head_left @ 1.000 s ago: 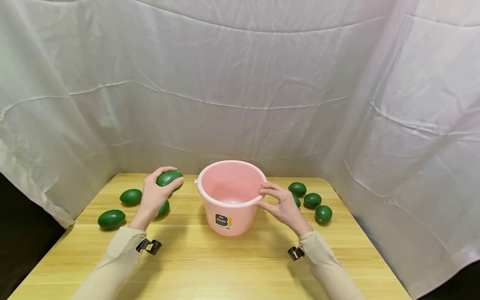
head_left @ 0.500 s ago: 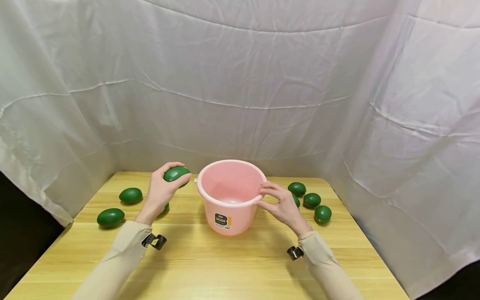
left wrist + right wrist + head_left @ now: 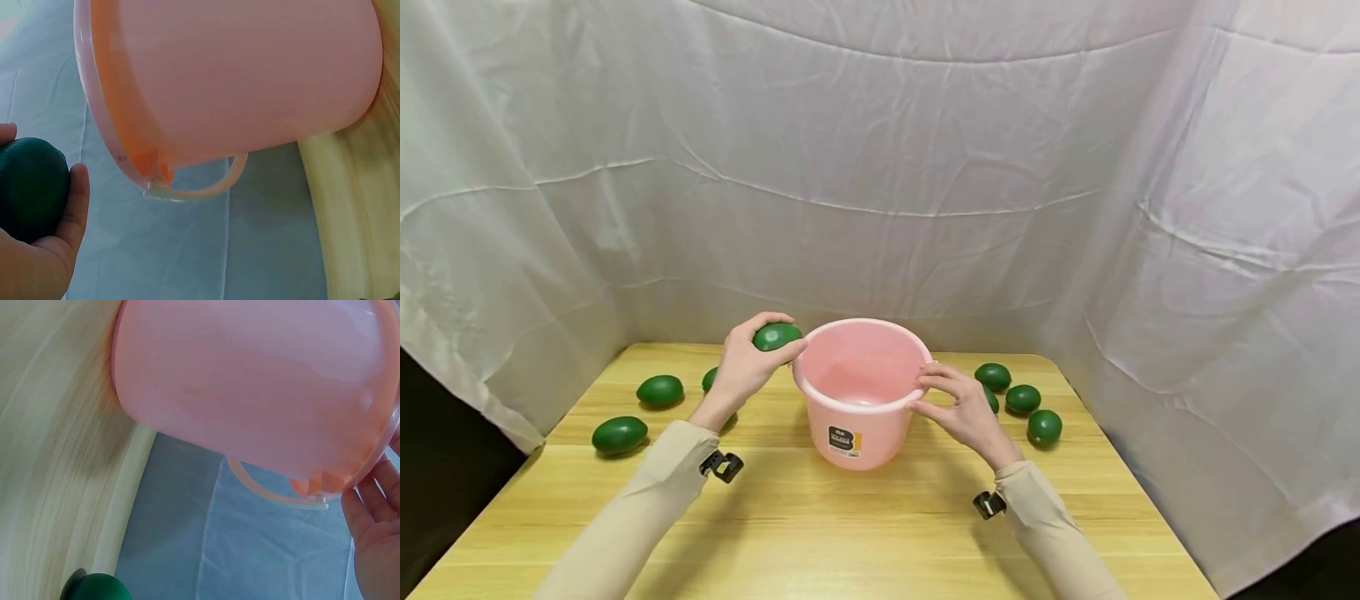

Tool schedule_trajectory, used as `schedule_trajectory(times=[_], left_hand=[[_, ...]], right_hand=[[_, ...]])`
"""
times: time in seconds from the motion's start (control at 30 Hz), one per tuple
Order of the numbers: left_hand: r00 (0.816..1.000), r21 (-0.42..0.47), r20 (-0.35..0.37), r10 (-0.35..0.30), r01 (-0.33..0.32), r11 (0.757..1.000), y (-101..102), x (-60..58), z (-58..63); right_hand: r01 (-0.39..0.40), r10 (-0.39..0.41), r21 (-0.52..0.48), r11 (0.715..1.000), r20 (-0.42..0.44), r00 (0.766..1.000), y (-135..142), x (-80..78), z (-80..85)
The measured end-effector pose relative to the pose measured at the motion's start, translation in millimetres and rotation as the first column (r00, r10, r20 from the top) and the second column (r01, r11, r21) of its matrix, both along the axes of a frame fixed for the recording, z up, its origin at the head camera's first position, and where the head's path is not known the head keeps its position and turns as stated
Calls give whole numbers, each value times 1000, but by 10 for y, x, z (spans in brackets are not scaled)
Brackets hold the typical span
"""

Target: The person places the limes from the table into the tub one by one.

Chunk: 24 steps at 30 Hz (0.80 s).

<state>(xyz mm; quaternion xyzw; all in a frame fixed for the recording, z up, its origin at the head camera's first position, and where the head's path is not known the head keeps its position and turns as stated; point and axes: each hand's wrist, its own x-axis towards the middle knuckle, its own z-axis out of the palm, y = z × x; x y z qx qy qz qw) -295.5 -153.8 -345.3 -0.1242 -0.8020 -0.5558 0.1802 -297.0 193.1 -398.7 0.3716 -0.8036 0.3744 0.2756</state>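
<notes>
In the head view, a pink plastic bucket (image 3: 850, 429) stands upright on the wooden table, its inside bare. My left hand (image 3: 748, 362) grips a smooth dark green oval fruit (image 3: 777, 337) between thumb and fingers, level with the bucket's left rim. The left wrist view shows this fruit (image 3: 31, 187) held apart from the rim, outside the bucket (image 3: 250, 75). At the right rim, my right hand (image 3: 966, 412) pinches the bucket's edge, fingers over it and thumb outside. The right wrist view has these fingers (image 3: 375, 500) at the rim beside the handle (image 3: 269, 494).
Several like green fruits lie on the table (image 3: 820, 533): a left fruit (image 3: 620, 435) and another (image 3: 660, 391), with two partly behind my left forearm. To the right are a front fruit (image 3: 1044, 427) and others near it. A pale cloth (image 3: 880, 167) hangs behind.
My left hand has carried the green fruit rightward and up, from above the left-hand fruits to the bucket's rim. The right hand and bucket have stayed almost still.
</notes>
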Motion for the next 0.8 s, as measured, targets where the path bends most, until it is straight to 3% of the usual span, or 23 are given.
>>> schedule_trajectory(times=[0.27,0.47,0.6,0.8], left_hand=[[1000,-87,1,-25,25,996,96,-55,86],[999,-142,7,-46,46,989,186,-130,126],[995,-207,21,-98,100,973,288,-154,130],[982,-323,-16,-187,172,931,441,-163,137]], right_hand=[[4,-4,-9,1000,7,1000,-20,-18,-13],[3,-3,-11,1000,3,1000,-88,132,130],[-7,7,-8,1000,-22,1000,-122,253,235],[-7,7,-11,1000,-20,1000,-123,267,243]])
